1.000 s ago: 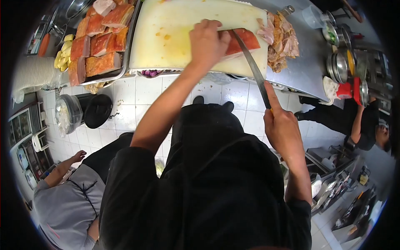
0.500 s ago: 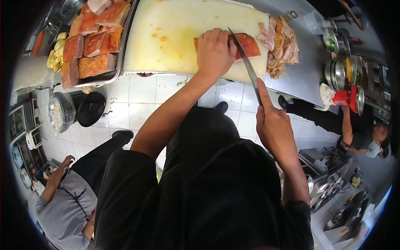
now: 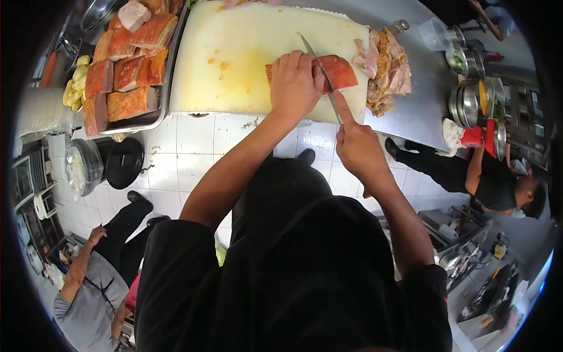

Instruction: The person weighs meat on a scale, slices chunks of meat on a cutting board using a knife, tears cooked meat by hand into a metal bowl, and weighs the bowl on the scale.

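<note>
A slab of roast pork (image 3: 341, 71) with reddish skin lies on the white cutting board (image 3: 211, 35), near its right side. My left hand (image 3: 294, 82) is closed over the left part of the slab, fingers bent and pressing it down. In my right hand (image 3: 362, 146) is a long knife (image 3: 324, 73), the index finger stretched along the blade's spine. The blade crosses the slab right beside my left thumb, its tip pointing away from me past the far side of the meat.
At left, a metal tray (image 3: 166, 97) holds several pork blocks, beside yellow pieces (image 3: 76, 85). Right of the board lies a pile of cut meat (image 3: 390, 73). Metal bowls (image 3: 466, 105) line the counter's right end. One person (image 3: 97, 293) is behind left, another (image 3: 498, 185) at right.
My right hand has moved forward and left, and the knife reaches farther across the slab. My left hand keeps its hold. The person at left has shifted position.
</note>
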The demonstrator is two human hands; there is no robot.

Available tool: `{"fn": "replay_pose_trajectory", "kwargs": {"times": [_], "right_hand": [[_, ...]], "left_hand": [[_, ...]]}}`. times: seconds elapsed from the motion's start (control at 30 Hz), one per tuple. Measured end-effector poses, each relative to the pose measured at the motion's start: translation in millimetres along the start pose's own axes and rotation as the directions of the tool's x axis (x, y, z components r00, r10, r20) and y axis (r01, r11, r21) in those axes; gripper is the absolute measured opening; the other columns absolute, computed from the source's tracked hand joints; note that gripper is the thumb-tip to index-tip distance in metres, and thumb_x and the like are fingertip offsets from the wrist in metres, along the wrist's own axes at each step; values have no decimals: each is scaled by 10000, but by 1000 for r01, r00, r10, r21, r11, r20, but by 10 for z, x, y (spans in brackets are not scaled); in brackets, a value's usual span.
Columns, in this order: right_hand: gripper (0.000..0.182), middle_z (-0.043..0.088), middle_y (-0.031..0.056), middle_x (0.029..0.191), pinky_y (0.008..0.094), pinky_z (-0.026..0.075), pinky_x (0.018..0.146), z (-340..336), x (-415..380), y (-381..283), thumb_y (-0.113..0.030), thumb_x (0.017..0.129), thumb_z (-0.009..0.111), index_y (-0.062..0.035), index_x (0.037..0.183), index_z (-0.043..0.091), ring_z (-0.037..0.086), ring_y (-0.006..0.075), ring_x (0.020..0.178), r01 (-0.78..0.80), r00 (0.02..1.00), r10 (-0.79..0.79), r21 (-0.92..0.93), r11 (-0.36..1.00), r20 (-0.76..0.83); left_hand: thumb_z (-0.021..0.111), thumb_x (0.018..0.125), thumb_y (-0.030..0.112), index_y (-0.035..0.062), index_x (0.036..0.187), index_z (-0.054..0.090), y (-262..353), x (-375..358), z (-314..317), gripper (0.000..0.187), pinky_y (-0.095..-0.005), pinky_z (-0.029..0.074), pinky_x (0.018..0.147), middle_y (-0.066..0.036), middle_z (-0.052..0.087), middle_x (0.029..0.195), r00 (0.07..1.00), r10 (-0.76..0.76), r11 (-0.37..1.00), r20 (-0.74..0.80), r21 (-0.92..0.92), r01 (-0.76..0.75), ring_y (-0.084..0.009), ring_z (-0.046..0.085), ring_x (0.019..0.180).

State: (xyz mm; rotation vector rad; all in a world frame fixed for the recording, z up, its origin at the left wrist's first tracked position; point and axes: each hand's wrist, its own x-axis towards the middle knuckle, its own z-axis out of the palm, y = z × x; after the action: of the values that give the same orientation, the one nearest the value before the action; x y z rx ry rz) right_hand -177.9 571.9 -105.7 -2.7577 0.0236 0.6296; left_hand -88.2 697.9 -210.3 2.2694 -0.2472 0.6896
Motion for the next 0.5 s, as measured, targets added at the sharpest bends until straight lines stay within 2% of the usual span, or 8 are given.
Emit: {"fn": "replay_pose_trajectory", "kwargs": {"times": [0.1, 0.23, 0.33, 0.43, 0.5], "right_hand": [[682, 608, 269, 727, 526, 454, 774, 55, -13, 38, -88, 893, 458, -222, 1497, 172, 601, 446, 729, 30, 998, -31, -2, 1000, -54], [693, 616, 273, 758, 530, 463, 778, 19, -7, 25, -85, 877, 475, -223, 1492, 186, 607, 453, 751, 7, 1000, -7, 19, 1000, -13], [695, 630, 287, 822, 541, 480, 780, 14, -31, -3, -98, 865, 488, -222, 1487, 204, 619, 465, 791, -20, 999, 18, 37, 999, 36], [714, 632, 284, 823, 544, 489, 761, 82, 2, 47, -94, 861, 493, -232, 1492, 186, 624, 461, 791, -7, 1000, 7, 26, 1000, 18], [729, 633, 282, 814, 545, 493, 751, 185, 26, 119, -88, 856, 497, -235, 1493, 175, 626, 460, 790, 32, 998, -30, 17, 999, -62]], "left_hand": [[649, 785, 141, 39, 948, 624, 16, -3, -13, 194, -421, 416, 834, -117, 586, 967, 1000, -12, 1000, 17, 8, 12, -307, 549, 907], [644, 796, 144, 42, 987, 618, 18, 17, -40, 218, -425, 411, 839, -118, 582, 991, 994, -69, 997, 90, -15, 70, -305, 544, 931], [647, 799, 152, 44, 978, 628, 5, -5, -35, 210, -429, 416, 837, -127, 584, 984, 998, -36, 999, 53, -15, 37, -313, 551, 931], [637, 802, 144, 33, 981, 636, 16, 61, -96, 211, -430, 426, 831, -130, 594, 952, 990, -77, 996, 121, -30, 81, -324, 560, 918], [617, 811, 133, 31, 1007, 640, -51, 420, -66, 222, -439, 438, 834, -138, 606, 951, 992, 114, 990, 53, -93, -108, -334, 569, 918]]}}
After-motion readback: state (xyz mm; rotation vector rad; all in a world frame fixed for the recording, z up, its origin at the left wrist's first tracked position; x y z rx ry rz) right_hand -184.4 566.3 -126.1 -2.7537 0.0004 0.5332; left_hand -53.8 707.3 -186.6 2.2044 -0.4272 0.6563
